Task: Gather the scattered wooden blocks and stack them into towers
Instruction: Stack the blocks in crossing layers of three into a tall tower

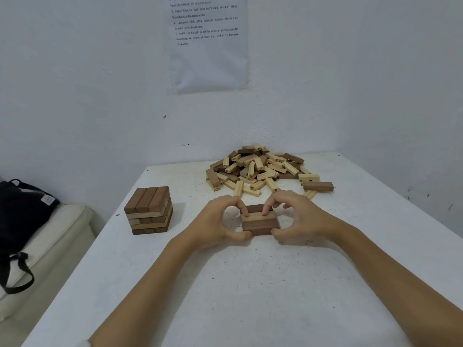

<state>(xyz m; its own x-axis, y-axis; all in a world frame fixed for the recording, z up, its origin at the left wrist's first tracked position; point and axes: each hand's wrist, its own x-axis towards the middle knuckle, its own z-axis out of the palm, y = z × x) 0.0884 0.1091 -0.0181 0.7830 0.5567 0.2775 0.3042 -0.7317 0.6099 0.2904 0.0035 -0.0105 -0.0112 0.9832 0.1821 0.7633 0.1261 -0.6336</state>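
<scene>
A flat row of three wooden blocks (260,222), dark and light, lies on the white table (250,284) at the middle. My left hand (218,221) pinches its left end, thumb at the near corner and fingertips on top. My right hand (298,216) pinches the right end the same way. A finished short tower (149,210) of several layers stands to the left, apart from both hands. A loose pile of light and dark blocks (263,170) lies at the back of the table by the wall.
A black bag (22,209) rests on a cream cushioned seat (50,246) left of the table. A printed sheet (209,43) hangs on the wall. The wall corner closes in the table's back and right side.
</scene>
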